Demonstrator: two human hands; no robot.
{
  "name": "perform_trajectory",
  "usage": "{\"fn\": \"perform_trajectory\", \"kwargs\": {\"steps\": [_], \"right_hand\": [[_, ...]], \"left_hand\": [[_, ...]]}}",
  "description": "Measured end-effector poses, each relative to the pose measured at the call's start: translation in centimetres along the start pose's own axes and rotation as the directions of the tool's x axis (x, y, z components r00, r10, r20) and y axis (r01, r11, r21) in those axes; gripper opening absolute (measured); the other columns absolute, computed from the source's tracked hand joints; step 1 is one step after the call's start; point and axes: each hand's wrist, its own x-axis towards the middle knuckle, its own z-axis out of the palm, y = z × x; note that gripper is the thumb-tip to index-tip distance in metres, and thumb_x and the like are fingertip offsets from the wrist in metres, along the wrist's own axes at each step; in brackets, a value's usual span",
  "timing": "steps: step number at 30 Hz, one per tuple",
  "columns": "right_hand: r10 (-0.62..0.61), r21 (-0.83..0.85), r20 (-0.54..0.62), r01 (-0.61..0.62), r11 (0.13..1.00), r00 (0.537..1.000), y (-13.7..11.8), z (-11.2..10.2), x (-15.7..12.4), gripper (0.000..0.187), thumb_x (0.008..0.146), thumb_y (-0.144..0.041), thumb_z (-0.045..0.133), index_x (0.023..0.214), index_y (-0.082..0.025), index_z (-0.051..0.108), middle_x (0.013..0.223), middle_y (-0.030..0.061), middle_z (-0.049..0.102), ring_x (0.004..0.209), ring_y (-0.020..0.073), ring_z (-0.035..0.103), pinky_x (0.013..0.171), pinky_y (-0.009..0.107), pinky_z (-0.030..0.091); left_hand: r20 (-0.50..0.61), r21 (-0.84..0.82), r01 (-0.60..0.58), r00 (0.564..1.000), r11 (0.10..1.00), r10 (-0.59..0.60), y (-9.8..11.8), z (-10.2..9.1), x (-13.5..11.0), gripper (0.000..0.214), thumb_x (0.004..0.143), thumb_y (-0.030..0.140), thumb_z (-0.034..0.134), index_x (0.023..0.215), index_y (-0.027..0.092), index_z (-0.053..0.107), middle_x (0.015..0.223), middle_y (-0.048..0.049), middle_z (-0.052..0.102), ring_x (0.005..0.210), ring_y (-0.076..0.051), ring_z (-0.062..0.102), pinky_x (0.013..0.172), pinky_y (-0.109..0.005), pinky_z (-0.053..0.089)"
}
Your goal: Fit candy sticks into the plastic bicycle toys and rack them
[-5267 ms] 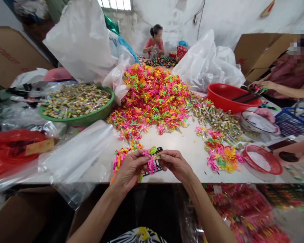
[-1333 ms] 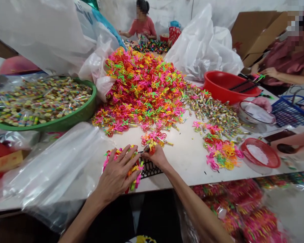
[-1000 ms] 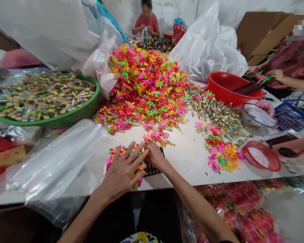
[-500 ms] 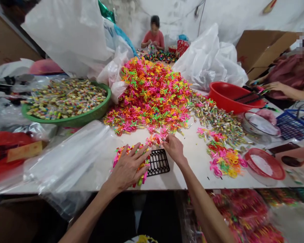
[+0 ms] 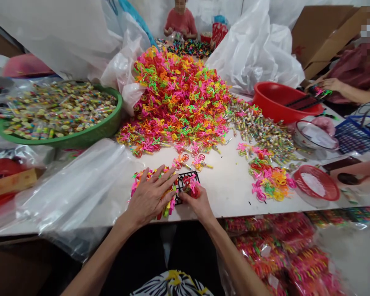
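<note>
My left hand (image 5: 149, 197) lies flat with fingers spread over bright plastic pieces (image 5: 169, 208) set in a black grid tray (image 5: 182, 179). At the tray's right end, my right hand (image 5: 197, 200) is closed on a pink and red plastic piece (image 5: 192, 185) and holds it over the open cells. Its exact shape is partly covered by my fingers. Just beyond the tray lie a few loose plastic pieces (image 5: 199, 161) with clear tubes on them. Behind these rises a big heap of pink, orange, yellow and green plastic pieces (image 5: 185, 98).
A green basin (image 5: 89, 139) of small filled tubes stands left, beside clear plastic sheeting (image 5: 70, 181). To the right are tubes (image 5: 265, 137), a small colourful pile (image 5: 273, 181), a red basin (image 5: 265, 102) and a red basket (image 5: 329, 193). Two co-workers sit farther off.
My right hand has come from beyond the tray down to its right end, bringing the pink and red piece. My left hand stays on the filled part. The view has tilted down.
</note>
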Motion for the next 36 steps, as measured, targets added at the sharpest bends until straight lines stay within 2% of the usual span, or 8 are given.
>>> {"fn": "perform_trajectory", "kwargs": {"steps": [4, 8, 13, 17, 23, 26, 29, 36], "right_hand": [[-0.101, -0.302, 0.018, 0.102, 0.948, 0.995, 1.0, 0.3, -0.3, 0.011, 0.069, -0.025, 0.060, 0.063, -0.018, 0.053, 0.060, -0.0020, 0.055, 0.054, 0.0114, 0.047, 0.052, 0.022, 0.039], [-0.232, -0.621, 0.122, 0.257, 0.741, 0.965, 1.0, 0.0, -0.6, 0.013, 0.075, -0.024, 0.054, 0.064, -0.017, 0.054, 0.066, 0.0024, 0.059, 0.061, 0.0142, 0.052, 0.058, 0.023, 0.039], [-0.060, -0.879, 0.324, 0.324, 0.350, 0.944, -0.8, 1.0, -0.8, 0.016, 0.077, -0.014, 0.047, 0.085, -0.014, 0.061, 0.086, 0.0101, 0.064, 0.069, 0.0167, 0.058, 0.060, 0.025, 0.038], [0.089, -0.866, 0.416, 0.364, 0.343, 0.905, -3.0, 0.0, 1.1, 0.014, 0.077, -0.020, 0.051, 0.082, -0.016, 0.064, 0.079, 0.0059, 0.066, 0.070, 0.0165, 0.059, 0.058, 0.023, 0.037], [-0.059, -0.980, 0.122, 0.129, 0.148, 0.991, -5.6, -1.3, 7.9, 0.020, 0.083, -0.020, 0.046, 0.091, -0.016, 0.064, 0.102, 0.0109, 0.061, 0.087, 0.0198, 0.059, 0.068, 0.026, 0.039], [-0.038, -0.984, 0.133, 0.137, 0.118, 0.990, -5.6, -0.5, 9.1, 0.018, 0.082, -0.017, 0.045, 0.083, -0.014, 0.063, 0.099, 0.0139, 0.061, 0.083, 0.0210, 0.061, 0.069, 0.029, 0.040], [-0.124, -0.971, 0.104, 0.127, 0.203, 0.987, -4.9, -0.9, 8.2, 0.016, 0.082, -0.018, 0.045, 0.084, -0.015, 0.060, 0.094, 0.0121, 0.062, 0.083, 0.0206, 0.059, 0.069, 0.029, 0.040], [-0.050, -0.330, 0.042, 0.061, 0.942, 0.998, -1.5, -2.8, 5.5, 0.012, 0.062, -0.022, 0.059, 0.072, -0.016, 0.055, 0.059, -0.0043, 0.051, 0.054, 0.0109, 0.046, 0.051, 0.021, 0.037]], "left_hand": [[0.002, -0.007, 0.007, 1.000, 1.000, -0.007, 0.0, -0.1, 0.0, 0.045, 0.089, 0.033, 0.034, 0.134, 0.032, 0.034, 0.141, 0.0026, 0.034, 0.129, -0.026, 0.030, 0.103, -0.053, 0.020], [-0.017, -0.025, 0.013, 1.000, 1.000, -0.014, 0.1, -0.1, 0.0, 0.043, 0.089, 0.034, 0.035, 0.132, 0.032, 0.037, 0.140, 0.0018, 0.037, 0.129, -0.025, 0.031, 0.104, -0.053, 0.019], [-0.030, -0.027, 0.029, 0.999, 0.999, -0.030, 0.0, 0.2, 0.0, 0.044, 0.088, 0.040, 0.035, 0.131, 0.030, 0.039, 0.140, 0.0010, 0.037, 0.129, -0.026, 0.030, 0.104, -0.054, 0.018], [-0.052, -0.015, 0.018, 0.998, 1.000, -0.019, -0.2, 0.3, -0.2, 0.045, 0.087, 0.041, 0.037, 0.131, 0.031, 0.039, 0.139, 0.0007, 0.038, 0.128, -0.026, 0.032, 0.103, -0.052, 0.019], [-0.097, 0.015, 0.093, 0.991, 0.996, -0.091, 1.3, -0.4, 1.3, 0.049, 0.084, 0.043, 0.040, 0.131, 0.031, 0.038, 0.140, -0.0011, 0.036, 0.129, -0.030, 0.029, 0.101, -0.058, 0.018], [-0.056, 0.001, 0.115, 0.992, 0.993, -0.115, 1.9, -0.2, 2.2, 0.046, 0.084, 0.042, 0.040, 0.127, 0.028, 0.045, 0.138, -0.0029, 0.041, 0.126, -0.031, 0.034, 0.100, -0.059, 0.021], [-0.050, -0.008, 0.114, 0.992, 0.993, -0.114, 1.7, 0.2, 2.3, 0.040, 0.085, 0.036, 0.040, 0.122, 0.026, 0.051, 0.135, -0.0045, 0.044, 0.124, -0.030, 0.038, 0.100, -0.056, 0.024], [-0.031, -0.041, 0.105, 0.994, 0.994, -0.106, 1.1, 0.5, 1.8, 0.050, 0.085, 0.035, 0.039, 0.132, 0.019, 0.038, 0.135, -0.0089, 0.045, 0.123, -0.027, 0.040, 0.103, -0.054, 0.020]]}}
